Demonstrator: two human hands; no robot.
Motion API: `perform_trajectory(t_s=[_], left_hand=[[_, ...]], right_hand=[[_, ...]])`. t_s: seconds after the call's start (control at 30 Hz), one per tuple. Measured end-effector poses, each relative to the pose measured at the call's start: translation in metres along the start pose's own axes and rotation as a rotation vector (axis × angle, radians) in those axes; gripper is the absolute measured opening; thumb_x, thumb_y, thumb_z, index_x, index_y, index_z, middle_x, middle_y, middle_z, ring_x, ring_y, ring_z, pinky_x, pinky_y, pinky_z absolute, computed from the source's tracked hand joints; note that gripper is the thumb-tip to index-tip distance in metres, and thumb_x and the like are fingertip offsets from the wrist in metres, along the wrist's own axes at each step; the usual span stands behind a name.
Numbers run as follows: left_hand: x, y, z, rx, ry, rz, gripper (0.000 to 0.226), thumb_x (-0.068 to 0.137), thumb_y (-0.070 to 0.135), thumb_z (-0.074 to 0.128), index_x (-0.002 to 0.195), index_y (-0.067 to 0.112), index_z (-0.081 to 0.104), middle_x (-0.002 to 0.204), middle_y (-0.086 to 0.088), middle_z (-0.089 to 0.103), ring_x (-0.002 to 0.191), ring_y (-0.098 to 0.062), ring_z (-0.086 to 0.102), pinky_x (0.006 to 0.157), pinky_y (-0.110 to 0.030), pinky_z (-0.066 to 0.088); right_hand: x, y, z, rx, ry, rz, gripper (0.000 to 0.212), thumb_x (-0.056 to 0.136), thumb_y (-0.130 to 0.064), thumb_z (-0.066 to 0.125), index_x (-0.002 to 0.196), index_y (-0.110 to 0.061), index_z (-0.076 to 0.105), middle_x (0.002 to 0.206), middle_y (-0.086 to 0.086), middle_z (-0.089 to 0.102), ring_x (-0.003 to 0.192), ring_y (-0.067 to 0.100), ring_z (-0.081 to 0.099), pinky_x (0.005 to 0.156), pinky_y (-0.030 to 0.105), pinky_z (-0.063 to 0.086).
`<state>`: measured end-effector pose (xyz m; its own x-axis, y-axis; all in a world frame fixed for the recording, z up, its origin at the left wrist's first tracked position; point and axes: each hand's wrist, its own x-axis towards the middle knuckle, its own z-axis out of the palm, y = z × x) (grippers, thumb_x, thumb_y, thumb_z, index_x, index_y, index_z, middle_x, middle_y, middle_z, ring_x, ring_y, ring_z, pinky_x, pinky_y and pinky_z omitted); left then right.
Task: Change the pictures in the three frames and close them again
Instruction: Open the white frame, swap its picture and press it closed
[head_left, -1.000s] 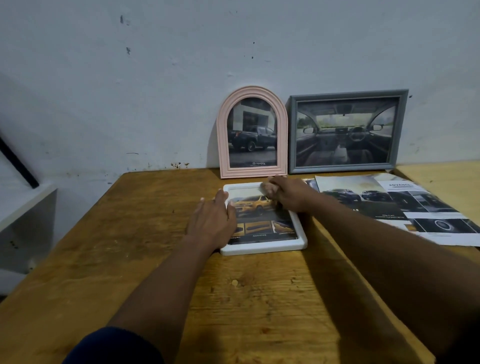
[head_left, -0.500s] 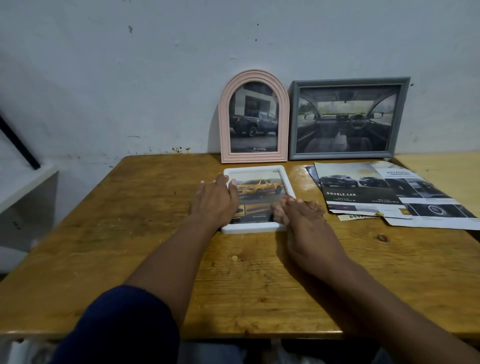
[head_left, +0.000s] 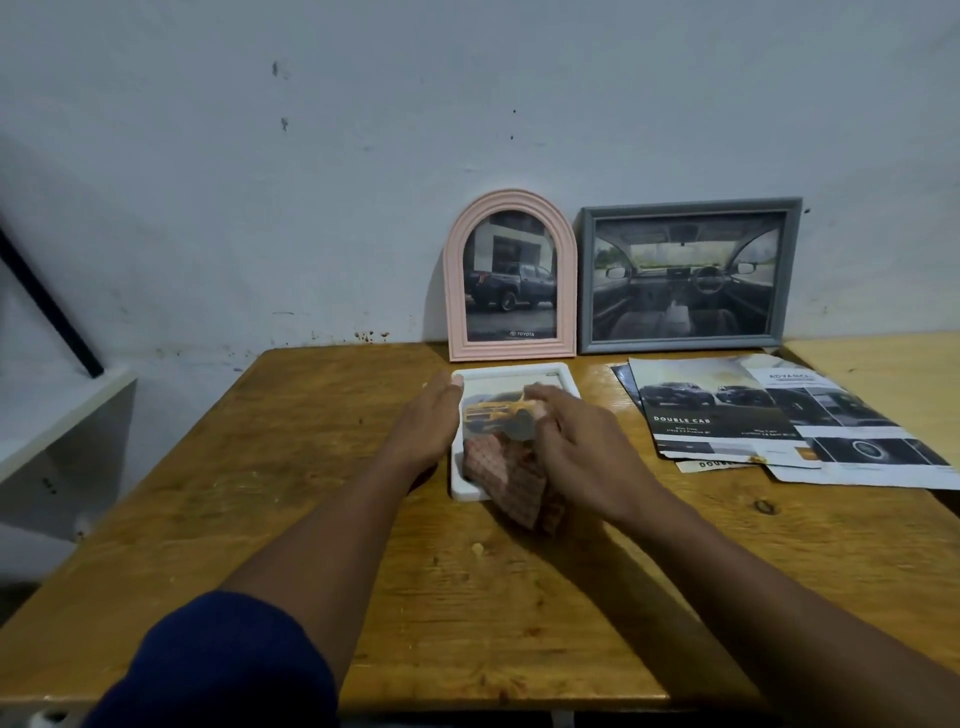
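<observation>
right grip (head_left: 576, 441) clutches a checkered cloth (head_left: 506, 467) on the white frame (head_left: 506, 369); left grip (head_left: 431, 426) lies flat, uncurled, at its edge; pink frame (head_left: 511, 280) and grey frame (head_left: 685, 275) look done.

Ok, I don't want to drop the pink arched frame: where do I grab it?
Pinch its two straight side rails, below the arch, coming from the front. The pink arched frame leans upright against the wall, so its back is out of reach, and the curved top would likely slip.

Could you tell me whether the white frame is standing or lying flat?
Lying flat: white frame rests face up on the table.
</observation>
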<state>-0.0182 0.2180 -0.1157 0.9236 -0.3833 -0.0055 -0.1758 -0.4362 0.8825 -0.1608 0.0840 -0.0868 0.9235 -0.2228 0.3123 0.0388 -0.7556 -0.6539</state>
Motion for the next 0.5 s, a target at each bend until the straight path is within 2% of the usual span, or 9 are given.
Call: perform_trajectory(t_s=[0.07,0.1,0.17,0.27,0.3,0.37,0.43,0.5], left_hand=[[-0.007,0.003,0.001,0.100,0.028,0.064,0.053,0.102,0.066,0.030,0.146,0.039,0.044,0.159,0.000,0.040,0.142,-0.025,0.041,0.111,-0.047,0.039],[-0.010,0.002,0.004,0.124,0.043,0.096,0.069,0.093,0.079,0.032,0.152,0.045,0.033,0.166,0.002,0.026,0.150,-0.027,0.030,0.115,-0.053,0.035],[-0.021,0.001,0.014,0.132,0.025,0.160,0.084,0.080,0.091,0.036,0.154,0.053,0.022,0.169,0.005,0.017,0.152,-0.028,0.026,0.112,-0.059,0.038],[-0.046,0.003,0.028,0.465,-0.074,0.340,0.077,0.091,0.071,0.050,0.157,0.045,0.020,0.168,0.007,0.020,0.153,-0.018,0.018,0.119,-0.054,0.028],[-0.055,0.005,0.031,0.600,-0.101,0.420,0.073,0.094,0.066,0.051,0.157,0.042,0.025,0.166,0.008,0.025,0.153,-0.016,0.017,0.121,-0.050,0.025],[-0.059,-0.001,0.030,0.779,-0.122,0.548,0.059,0.098,0.061,0.048,0.152,0.036,0.042,0.160,0.009,0.040,0.152,-0.015,0.021,0.121,-0.043,0.025],[-0.058,-0.012,0.019,0.799,-0.119,0.577,0.052,0.100,0.057,0.046,0.144,0.031,0.056,0.151,0.008,0.052,0.148,-0.017,0.031,0.118,-0.040,0.030],[-0.056,-0.023,0.007,0.764,-0.096,0.582,0.050,0.100,0.053,0.046,0.139,0.026,0.062,0.147,0.004,0.057,0.146,-0.019,0.036,0.116,-0.038,0.032]], right_hand=[[0.012,0.013,-0.009,-0.065,0.065,0.051,0.041,0.107,-0.025,0.037,0.143,-0.011,0.049,0.140,0.010,0.057,0.123,0.023,0.052,0.089,0.026,0.034],[0.016,0.020,-0.009,-0.088,0.050,0.072,0.041,0.107,-0.025,0.036,0.142,-0.010,0.049,0.139,0.012,0.057,0.124,0.026,0.051,0.086,0.025,0.032],[0.021,0.034,-0.003,-0.091,0.000,0.110,0.038,0.107,-0.024,0.034,0.136,-0.008,0.052,0.132,0.016,0.059,0.118,0.030,0.054,0.083,0.027,0.034],[0.025,0.050,0.001,-0.051,0.007,0.183,0.036,0.107,-0.026,0.033,0.129,-0.009,0.055,0.120,0.018,0.064,0.098,0.028,0.056,0.077,0.033,0.042],[0.026,0.054,0.002,-0.058,0.007,0.204,0.037,0.107,-0.027,0.034,0.131,-0.009,0.055,0.120,0.016,0.064,0.097,0.025,0.055,0.078,0.033,0.044],[0.027,0.061,0.001,-0.113,-0.022,0.221,0.039,0.105,-0.028,0.038,0.139,-0.014,0.052,0.125,0.015,0.064,0.106,0.028,0.057,0.087,0.040,0.050],[0.025,0.061,0.000,-0.169,-0.057,0.216,0.041,0.103,-0.029,0.043,0.142,-0.019,0.050,0.127,0.015,0.064,0.111,0.033,0.058,0.092,0.047,0.051],[0.023,0.061,0.000,-0.250,-0.081,0.168,0.037,0.099,-0.025,0.052,0.135,-0.019,0.055,0.120,0.012,0.066,0.105,0.032,0.060,0.083,0.038,0.051]])
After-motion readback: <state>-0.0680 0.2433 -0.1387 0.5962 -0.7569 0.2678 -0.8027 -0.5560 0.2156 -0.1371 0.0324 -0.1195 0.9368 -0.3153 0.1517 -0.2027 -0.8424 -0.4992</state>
